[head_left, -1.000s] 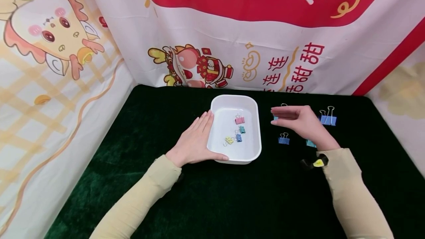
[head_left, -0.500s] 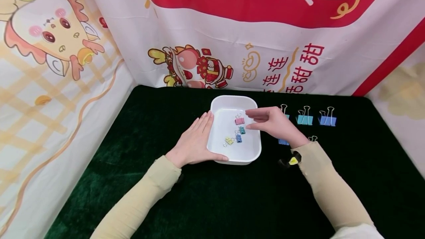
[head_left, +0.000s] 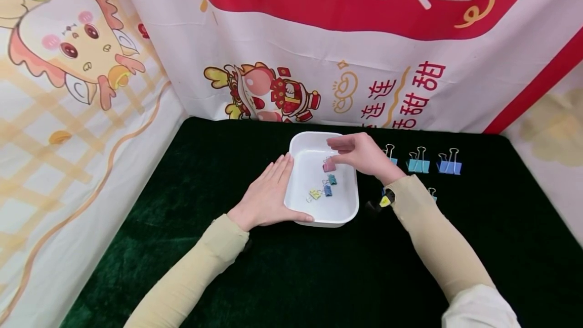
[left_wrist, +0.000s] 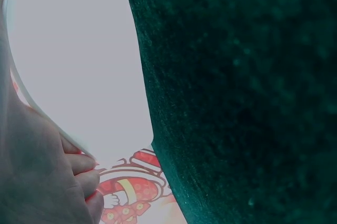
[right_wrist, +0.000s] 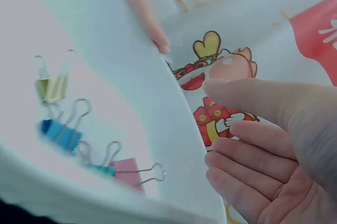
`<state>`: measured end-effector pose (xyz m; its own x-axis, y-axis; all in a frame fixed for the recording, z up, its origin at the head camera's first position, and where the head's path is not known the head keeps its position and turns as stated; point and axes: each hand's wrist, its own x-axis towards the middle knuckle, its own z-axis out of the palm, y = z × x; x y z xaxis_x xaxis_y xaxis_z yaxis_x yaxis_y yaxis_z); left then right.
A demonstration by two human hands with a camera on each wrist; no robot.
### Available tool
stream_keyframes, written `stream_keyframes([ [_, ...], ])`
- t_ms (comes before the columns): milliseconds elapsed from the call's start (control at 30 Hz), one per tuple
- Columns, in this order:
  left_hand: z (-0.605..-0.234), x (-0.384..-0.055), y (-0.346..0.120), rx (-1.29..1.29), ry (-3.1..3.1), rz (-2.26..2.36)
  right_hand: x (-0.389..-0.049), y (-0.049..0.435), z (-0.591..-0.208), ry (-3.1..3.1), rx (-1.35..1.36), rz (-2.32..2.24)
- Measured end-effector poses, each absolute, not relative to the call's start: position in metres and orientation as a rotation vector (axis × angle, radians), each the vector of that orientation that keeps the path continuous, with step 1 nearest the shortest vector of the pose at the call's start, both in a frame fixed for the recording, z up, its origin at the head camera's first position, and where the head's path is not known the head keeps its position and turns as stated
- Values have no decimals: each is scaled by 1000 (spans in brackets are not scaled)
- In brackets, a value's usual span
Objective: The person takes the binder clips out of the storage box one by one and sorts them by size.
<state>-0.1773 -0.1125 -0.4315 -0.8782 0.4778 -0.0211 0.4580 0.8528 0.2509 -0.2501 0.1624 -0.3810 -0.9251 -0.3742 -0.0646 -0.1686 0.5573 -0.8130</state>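
Observation:
My left hand (head_left: pixel 266 196) lies along the left side of a white plastic tray (head_left: pixel 330 214), fingers straight at the rim and thumb across the near left corner. Inside the tray lie small binder clips: a pink clip (head_left: pixel 329 166), a green clip (head_left: pixel 332 179), a blue clip (head_left: pixel 328 191) and a yellow clip (head_left: pixel 315 194). My right hand (head_left: pixel 360 153) hangs over the tray's far right part, close by the pink clip. In the right wrist view, its thumb and fingers (right_wrist: pixel 253 153) stand apart with nothing between them.
Right of the tray, a back row on the dark green cloth (head_left: pixel 291 277) holds a light-blue binder clip (head_left: pixel 391 161), a teal clip (head_left: pixel 418 166) and a large blue clip (head_left: pixel 449 167). My right sleeve (head_left: pixel 428 227) partly covers smaller clips in front. Printed curtains (head_left: pixel 273 34) stand behind.
My right hand has moved left from above the clips on the cloth to over the tray. The left hand and the clips in the tray have stayed in place.

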Motion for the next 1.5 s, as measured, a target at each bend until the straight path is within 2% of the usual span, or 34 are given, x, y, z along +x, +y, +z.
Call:
stream_keyframes([
  [233, -432, -177, -113, 747, 2945, 355, -265, 152, -381, 2558, -447, -1321],
  [400, -433, -176, -112, 746, 2942, 369, -271, 148, -387, 2536, -342, -1270],
  [933, -430, -176, -112, 753, 2946, 367, -266, 136, -388, 2565, -232, -1017],
  [1500, -431, -176, -113, 777, 2958, 363, -259, 127, -392, 2550, -501, -853],
])
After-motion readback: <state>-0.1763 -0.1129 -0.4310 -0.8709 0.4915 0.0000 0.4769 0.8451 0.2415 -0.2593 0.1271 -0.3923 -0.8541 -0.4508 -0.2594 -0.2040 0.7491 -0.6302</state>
